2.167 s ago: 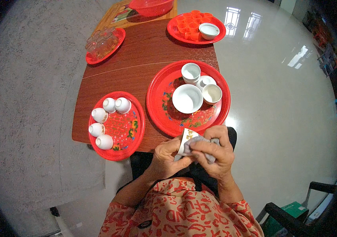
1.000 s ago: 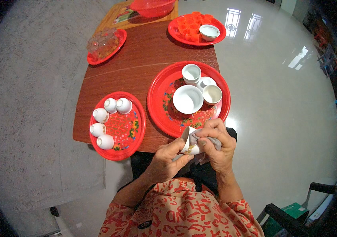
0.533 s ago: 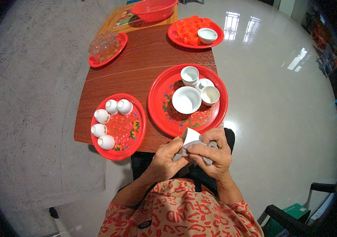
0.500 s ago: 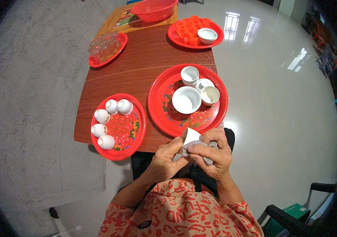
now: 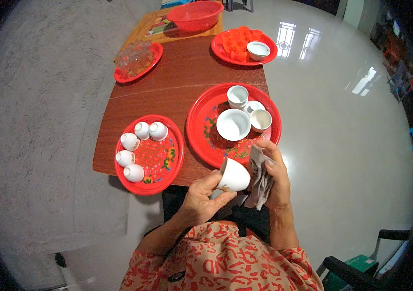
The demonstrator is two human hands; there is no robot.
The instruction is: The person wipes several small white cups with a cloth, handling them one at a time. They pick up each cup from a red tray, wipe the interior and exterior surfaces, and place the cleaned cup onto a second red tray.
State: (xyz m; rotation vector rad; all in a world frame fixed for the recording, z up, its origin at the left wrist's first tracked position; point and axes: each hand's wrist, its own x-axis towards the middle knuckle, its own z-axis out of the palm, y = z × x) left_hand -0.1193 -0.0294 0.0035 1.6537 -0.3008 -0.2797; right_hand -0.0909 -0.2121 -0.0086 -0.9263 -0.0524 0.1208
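Note:
My left hand grips a small white cup by its side, the cup tilted over at the table's near edge. Just right of it, my right hand holds a crumpled grey cloth, which hangs down from the fingers. Beyond both hands lies a large round red tray bearing a white bowl and several white cups. To the left, a smaller red tray carries several white cups turned upside down along its left and far rim.
At the far right of the brown table, a red tray holds orange cups and a white bowl. Glasses fill another red tray at the far left. Behind stands a red basin. A black-armed chair is at the lower right.
My right hand has drawn the cloth off the cup and moved right. The cup, still in my left hand, is now more in the open. The view has shifted slightly.

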